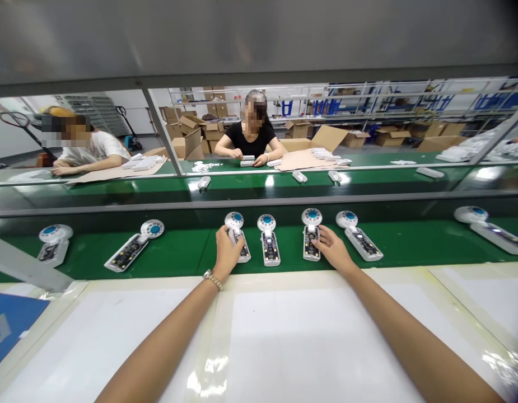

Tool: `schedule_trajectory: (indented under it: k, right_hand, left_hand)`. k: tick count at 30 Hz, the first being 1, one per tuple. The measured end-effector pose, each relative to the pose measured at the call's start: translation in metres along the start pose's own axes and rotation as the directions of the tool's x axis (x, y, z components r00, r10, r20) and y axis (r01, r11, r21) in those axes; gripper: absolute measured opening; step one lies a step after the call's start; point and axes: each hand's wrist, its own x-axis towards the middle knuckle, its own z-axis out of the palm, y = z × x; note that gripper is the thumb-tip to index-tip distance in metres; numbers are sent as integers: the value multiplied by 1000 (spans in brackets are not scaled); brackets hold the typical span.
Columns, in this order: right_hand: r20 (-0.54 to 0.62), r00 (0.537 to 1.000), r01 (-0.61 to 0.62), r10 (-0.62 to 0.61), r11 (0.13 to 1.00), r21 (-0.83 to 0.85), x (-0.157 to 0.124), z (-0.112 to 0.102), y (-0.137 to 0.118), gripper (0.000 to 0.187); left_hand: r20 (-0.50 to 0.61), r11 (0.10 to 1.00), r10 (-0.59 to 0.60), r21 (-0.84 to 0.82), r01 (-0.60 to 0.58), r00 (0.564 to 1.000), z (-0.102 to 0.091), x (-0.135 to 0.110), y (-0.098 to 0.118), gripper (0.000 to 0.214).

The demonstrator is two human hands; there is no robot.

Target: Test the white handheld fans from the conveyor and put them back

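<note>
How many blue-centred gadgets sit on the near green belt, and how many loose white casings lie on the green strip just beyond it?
Blue-centred gadgets on the near belt: 7
Loose white casings on the strip beyond: 4
Total: 11

The devices (270, 246) are smooth white plastic, lightly glossy, around dark circuit boards (365, 244). The green belt (187, 252) is smooth with a low sheen. Clear, shiny tape (215, 364) crosses the slick white worktop (309, 336). The bracelet (213, 279) looks like polished metal, though too small to be sure. The boxes (298, 132) are matt brown cardboard.
</note>
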Motion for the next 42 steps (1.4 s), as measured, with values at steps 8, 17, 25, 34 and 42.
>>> schedule_trajectory:
  k: [8,17,25,34,42]
  right_hand:
    - [-402,868,184,-291,941,-284,10,-24,-3,29]
    - [-474,880,-282,33,839,-465,14,-60,5,24]
    - [-272,960,-208,66,818,-536,-1,-27,-5,39]
    - [-107,971,-207,215,975,82,-18,2,-27,35]
    - [281,907,-417,314,760,498,-53,45,-53,41]
  left_hand:
    - [205,781,448,383,-493,870,9,-40,34,28]
    - [279,913,155,326,-245,948,10,-31,22,22]
    - [180,975,-217,83,205,959,4,-9,4,34]
    - [409,916,-176,-266,302,896,-8,-12,12,37]
    - [608,744,-66,-498,445,791,5,-49,35,45]
